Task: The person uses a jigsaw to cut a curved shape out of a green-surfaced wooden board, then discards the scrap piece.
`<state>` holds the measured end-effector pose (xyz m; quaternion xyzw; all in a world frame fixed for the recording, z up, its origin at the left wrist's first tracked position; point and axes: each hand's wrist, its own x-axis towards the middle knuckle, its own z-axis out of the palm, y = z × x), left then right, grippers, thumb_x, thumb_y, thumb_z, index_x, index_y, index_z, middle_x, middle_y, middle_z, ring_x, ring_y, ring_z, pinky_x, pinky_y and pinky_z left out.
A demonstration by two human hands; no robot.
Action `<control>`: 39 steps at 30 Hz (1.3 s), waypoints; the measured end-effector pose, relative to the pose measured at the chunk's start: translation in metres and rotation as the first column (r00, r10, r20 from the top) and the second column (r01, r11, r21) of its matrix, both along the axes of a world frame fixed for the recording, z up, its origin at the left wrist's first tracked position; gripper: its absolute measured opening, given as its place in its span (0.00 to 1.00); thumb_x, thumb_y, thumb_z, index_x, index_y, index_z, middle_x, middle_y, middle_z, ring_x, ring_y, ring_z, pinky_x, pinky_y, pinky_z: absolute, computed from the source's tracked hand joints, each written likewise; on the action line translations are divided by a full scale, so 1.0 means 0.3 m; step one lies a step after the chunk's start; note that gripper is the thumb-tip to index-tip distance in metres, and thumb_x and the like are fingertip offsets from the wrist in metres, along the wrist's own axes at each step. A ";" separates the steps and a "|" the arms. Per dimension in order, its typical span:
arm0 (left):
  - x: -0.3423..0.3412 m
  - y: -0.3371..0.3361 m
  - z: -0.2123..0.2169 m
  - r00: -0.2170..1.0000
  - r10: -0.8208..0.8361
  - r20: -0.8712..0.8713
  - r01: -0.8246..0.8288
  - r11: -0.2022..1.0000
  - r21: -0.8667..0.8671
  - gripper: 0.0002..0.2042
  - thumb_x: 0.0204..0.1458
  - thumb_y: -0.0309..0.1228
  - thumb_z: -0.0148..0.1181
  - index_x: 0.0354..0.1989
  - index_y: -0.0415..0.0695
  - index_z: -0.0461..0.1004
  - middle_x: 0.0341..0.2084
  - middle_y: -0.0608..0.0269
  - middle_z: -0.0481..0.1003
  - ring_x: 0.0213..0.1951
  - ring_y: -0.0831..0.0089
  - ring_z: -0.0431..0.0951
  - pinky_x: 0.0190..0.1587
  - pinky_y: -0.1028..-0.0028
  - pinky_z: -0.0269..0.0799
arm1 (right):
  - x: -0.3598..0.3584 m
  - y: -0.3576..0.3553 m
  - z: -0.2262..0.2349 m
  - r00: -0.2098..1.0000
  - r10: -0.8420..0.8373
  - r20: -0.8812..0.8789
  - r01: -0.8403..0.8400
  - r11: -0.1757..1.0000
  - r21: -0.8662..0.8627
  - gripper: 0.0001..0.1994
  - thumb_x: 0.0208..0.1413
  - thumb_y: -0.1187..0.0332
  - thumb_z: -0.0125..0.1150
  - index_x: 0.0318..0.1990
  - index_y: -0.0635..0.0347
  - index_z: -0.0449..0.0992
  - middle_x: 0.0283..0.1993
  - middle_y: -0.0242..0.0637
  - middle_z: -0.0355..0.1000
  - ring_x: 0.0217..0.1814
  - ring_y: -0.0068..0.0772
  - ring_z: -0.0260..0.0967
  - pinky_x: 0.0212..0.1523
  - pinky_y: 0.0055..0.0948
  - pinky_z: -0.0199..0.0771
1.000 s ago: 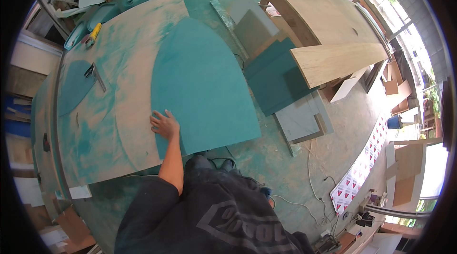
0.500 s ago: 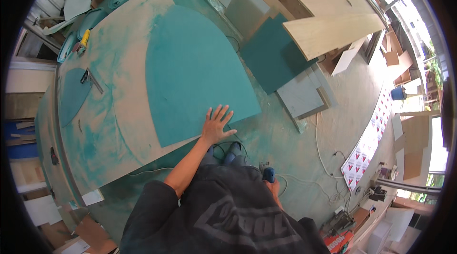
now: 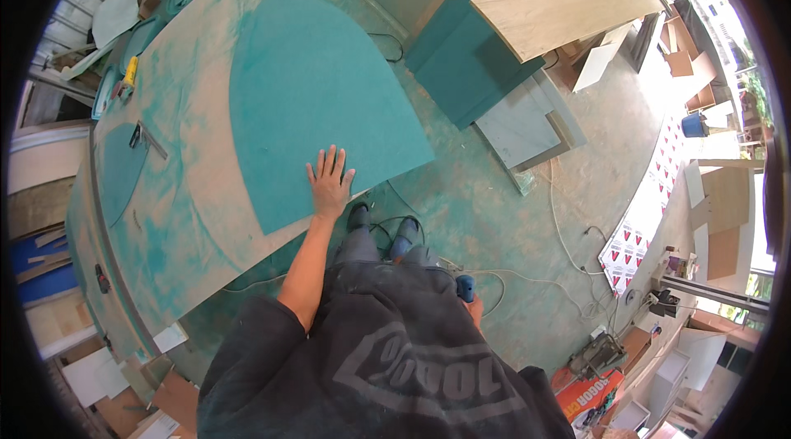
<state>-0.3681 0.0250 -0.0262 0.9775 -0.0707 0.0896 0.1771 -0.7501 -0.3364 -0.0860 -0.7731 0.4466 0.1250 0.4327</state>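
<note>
My left hand (image 3: 330, 190) lies with fingers spread on the near edge of a large teal board (image 3: 317, 85) with a rounded far end. That board rests on a bigger tan sheet (image 3: 206, 101) smeared with teal dust. Low at my right side, my right hand (image 3: 474, 309) is closed around a blue power tool (image 3: 465, 285); its exact kind is hard to make out, and my shirt hides part of the arm. A smaller curved teal piece (image 3: 122, 167) lies farther left on the sheet, with a dark-handled metal tool (image 3: 148, 139) at its edge.
A yellow tube-shaped thing (image 3: 130, 70) lies at the sheet's far left. Several teal and grey panels (image 3: 470, 60) lean beneath a wooden board (image 3: 568, 15). Cords (image 3: 560, 233) trail over the dusty floor at right, near a long white printed strip (image 3: 638, 233). A blue bucket (image 3: 694, 125) stands beyond.
My left hand has shifted left and farther forward onto the teal board. The right hand still holds the blue tool at my side. The whole view has moved slightly.
</note>
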 end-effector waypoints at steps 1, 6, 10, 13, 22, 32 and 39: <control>-0.008 0.040 0.002 1.000 -0.007 -0.023 0.008 1.000 0.017 0.29 0.68 0.53 0.47 0.74 0.57 0.62 0.75 0.66 0.58 0.76 0.58 0.53 0.75 0.40 0.36 | 0.013 0.019 0.022 1.000 -0.005 -0.014 0.005 1.000 0.022 0.23 0.40 0.58 0.74 0.41 0.67 0.82 0.36 0.52 0.82 0.39 0.51 0.81 0.43 0.45 0.77; 0.001 0.060 0.042 0.998 -0.011 -0.070 0.014 0.999 0.038 0.26 0.69 0.47 0.48 0.73 0.53 0.64 0.74 0.67 0.60 0.76 0.60 0.55 0.76 0.42 0.38 | 0.099 0.017 0.133 0.995 -0.056 -0.082 0.055 0.998 -0.020 0.20 0.41 0.60 0.74 0.39 0.67 0.82 0.33 0.46 0.81 0.35 0.43 0.79 0.40 0.40 0.75; 0.041 -0.019 0.054 0.998 0.060 0.028 -0.062 0.994 0.090 0.22 0.64 0.41 0.55 0.64 0.46 0.71 0.66 0.61 0.69 0.69 0.58 0.63 0.72 0.44 0.48 | 0.205 -0.012 0.208 0.985 -0.150 -0.088 0.152 0.988 0.015 0.17 0.42 0.61 0.75 0.35 0.66 0.82 0.29 0.36 0.78 0.31 0.32 0.75 0.34 0.34 0.71; 0.095 -0.032 0.085 0.993 0.112 0.029 -0.113 0.992 0.054 0.18 0.59 0.38 0.61 0.55 0.43 0.75 0.57 0.56 0.74 0.62 0.57 0.70 0.67 0.48 0.57 | 0.362 0.065 0.384 0.988 -0.157 0.005 0.157 0.986 0.054 0.14 0.43 0.64 0.75 0.34 0.65 0.82 0.26 0.32 0.75 0.29 0.26 0.72 0.32 0.30 0.69; 0.545 -0.266 0.106 0.924 -0.352 0.146 0.377 0.901 -0.215 0.15 0.58 0.37 0.62 0.48 0.41 0.78 0.48 0.55 0.76 0.54 0.56 0.75 0.59 0.57 0.67 | 0.729 0.158 0.842 0.969 -0.050 0.243 0.031 0.996 0.082 0.13 0.51 0.65 0.76 0.35 0.66 0.82 0.28 0.30 0.76 0.30 0.21 0.70 0.34 0.27 0.71; 0.846 -0.443 0.013 0.826 -0.561 -0.063 0.560 0.828 -0.022 0.19 0.58 0.41 0.57 0.23 0.41 0.83 0.28 0.58 0.81 0.47 0.64 0.77 0.66 0.55 0.60 | 1.028 0.231 0.902 0.981 0.070 0.178 -0.076 0.997 0.027 0.16 0.50 0.65 0.76 0.42 0.66 0.81 0.31 0.35 0.78 0.34 0.23 0.71 0.39 0.28 0.73; 0.829 -0.278 -0.012 0.855 -0.505 0.120 0.482 0.858 0.180 0.19 0.56 0.40 0.56 0.15 0.45 0.78 0.19 0.63 0.78 0.37 0.67 0.76 0.59 0.57 0.61 | 1.033 0.307 0.947 0.981 0.134 0.143 -0.137 0.990 0.015 0.16 0.49 0.66 0.76 0.42 0.67 0.82 0.31 0.34 0.78 0.34 0.23 0.71 0.39 0.28 0.74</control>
